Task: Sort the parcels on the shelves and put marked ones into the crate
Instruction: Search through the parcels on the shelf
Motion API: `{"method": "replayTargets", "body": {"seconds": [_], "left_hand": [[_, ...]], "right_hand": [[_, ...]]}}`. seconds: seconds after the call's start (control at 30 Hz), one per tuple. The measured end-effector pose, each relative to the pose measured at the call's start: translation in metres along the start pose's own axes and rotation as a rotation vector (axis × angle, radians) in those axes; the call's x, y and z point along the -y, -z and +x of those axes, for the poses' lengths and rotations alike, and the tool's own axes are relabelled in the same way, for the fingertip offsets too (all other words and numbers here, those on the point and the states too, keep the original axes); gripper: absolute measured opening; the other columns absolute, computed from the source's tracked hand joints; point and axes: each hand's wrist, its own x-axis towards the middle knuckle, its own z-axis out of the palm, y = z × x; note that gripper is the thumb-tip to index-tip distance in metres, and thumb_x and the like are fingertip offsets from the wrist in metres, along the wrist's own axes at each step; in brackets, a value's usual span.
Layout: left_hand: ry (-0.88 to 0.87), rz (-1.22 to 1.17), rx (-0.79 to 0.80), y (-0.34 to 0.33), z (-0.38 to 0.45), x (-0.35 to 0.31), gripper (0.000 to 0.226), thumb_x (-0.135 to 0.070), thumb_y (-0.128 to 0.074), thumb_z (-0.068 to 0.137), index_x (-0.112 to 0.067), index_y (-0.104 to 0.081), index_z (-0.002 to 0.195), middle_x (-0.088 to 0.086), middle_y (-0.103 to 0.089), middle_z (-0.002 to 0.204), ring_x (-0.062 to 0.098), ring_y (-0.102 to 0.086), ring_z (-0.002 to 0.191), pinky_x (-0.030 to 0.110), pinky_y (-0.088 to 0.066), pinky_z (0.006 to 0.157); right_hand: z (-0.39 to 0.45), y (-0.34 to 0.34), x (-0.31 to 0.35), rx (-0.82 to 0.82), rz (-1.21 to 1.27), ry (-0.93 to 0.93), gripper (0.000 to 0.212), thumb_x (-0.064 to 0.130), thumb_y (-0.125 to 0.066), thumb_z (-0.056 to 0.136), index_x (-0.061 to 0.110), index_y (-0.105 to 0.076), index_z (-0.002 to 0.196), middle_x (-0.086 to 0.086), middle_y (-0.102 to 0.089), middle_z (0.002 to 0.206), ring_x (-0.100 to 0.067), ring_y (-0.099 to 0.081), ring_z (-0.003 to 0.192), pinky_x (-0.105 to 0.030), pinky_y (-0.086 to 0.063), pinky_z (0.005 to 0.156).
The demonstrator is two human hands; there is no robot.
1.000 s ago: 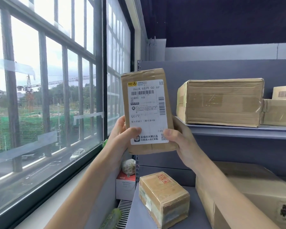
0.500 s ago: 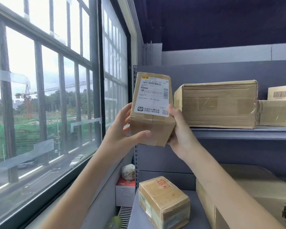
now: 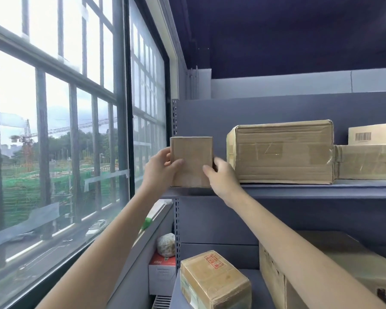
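Hands are gripping a small plain brown cardboard parcel from both sides: the left hand is curling its thumb over the front face, and the right hand is pinching the right edge. The parcel is sitting upright at the left end of the grey metal upper shelf, just beside a large taped brown carton. Half a second ago it was tilting in mid-air, showing its white label; now only bare cardboard is facing out.
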Motion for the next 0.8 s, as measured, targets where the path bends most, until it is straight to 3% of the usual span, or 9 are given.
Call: {"method": "replayTargets", "body": {"seconds": [0.17,0.27,0.5,0.6,0.67,0.73,0.8], "left_hand": [[0.063,0.051,0.03,-0.004,0.018,0.018,0.034,-0.011,-0.059,0.088,-0.016,-0.055,0.121,0.004,-0.065,0.104,0.018,-0.062,0.084,0.029,-0.052,0.073],[0.118,0.084,0.043,-0.005,0.032,0.026,0.034,-0.011,-0.06,0.087,-0.012,-0.054,0.121,0.009,-0.066,0.108,0.021,-0.062,0.087,0.033,-0.052,0.077],[0.198,0.006,0.091,-0.009,0.054,0.039,0.04,-0.004,-0.061,0.084,-0.01,-0.052,0.122,0.016,-0.064,0.113,0.031,-0.063,0.102,0.048,-0.05,0.091],[0.191,0.033,0.107,-0.009,0.054,0.042,0.042,-0.008,-0.061,0.085,-0.011,-0.05,0.126,0.015,-0.063,0.119,0.028,-0.061,0.106,0.045,-0.049,0.094],[0.151,0.133,0.084,-0.008,0.052,0.044,0.053,-0.015,-0.063,0.085,-0.01,-0.042,0.133,0.012,-0.055,0.131,0.026,-0.053,0.117,0.036,-0.041,0.101],[0.051,0.215,-0.014,-0.005,0.046,0.04,0.062,-0.017,-0.063,0.084,-0.011,-0.034,0.139,0.008,-0.045,0.141,0.024,-0.041,0.129,0.031,-0.031,0.103],[-0.086,0.221,-0.112,-0.003,0.039,0.03,0.06,-0.015,-0.061,0.084,-0.013,-0.034,0.139,0.006,-0.042,0.142,0.021,-0.035,0.132,0.031,-0.027,0.105]], "right_hand": [[0.024,-0.007,-0.008,0.026,-0.151,-0.039,0.024,0.014,-0.049,0.09,0.004,-0.056,0.111,-0.013,-0.063,0.111,-0.028,-0.057,0.099,-0.034,-0.046,0.082],[0.04,-0.013,-0.007,0.067,-0.261,-0.089,0.023,0.015,-0.048,0.091,0.002,-0.055,0.109,-0.015,-0.06,0.112,-0.028,-0.054,0.096,-0.028,-0.04,0.072],[0.062,-0.021,-0.012,0.076,-0.345,-0.189,0.021,0.013,-0.049,0.091,-0.001,-0.054,0.106,-0.018,-0.059,0.107,-0.029,-0.051,0.085,-0.028,-0.037,0.067],[0.062,-0.022,-0.012,0.056,-0.335,-0.201,0.019,0.01,-0.049,0.089,-0.001,-0.055,0.103,-0.015,-0.057,0.097,-0.027,-0.049,0.08,-0.027,-0.037,0.063],[0.057,-0.02,-0.008,0.043,-0.31,-0.192,0.014,0.01,-0.051,0.086,0.0,-0.056,0.094,-0.013,-0.056,0.091,-0.026,-0.049,0.078,-0.026,-0.037,0.061],[0.046,-0.012,-0.002,0.016,-0.284,-0.141,0.007,0.01,-0.053,0.082,0.003,-0.054,0.081,-0.013,-0.057,0.086,-0.029,-0.052,0.081,-0.027,-0.044,0.066],[0.032,0.004,0.005,-0.025,-0.236,-0.051,0.01,0.007,-0.053,0.08,-0.002,-0.054,0.084,-0.018,-0.061,0.088,-0.038,-0.055,0.088,-0.034,-0.047,0.084]]}}
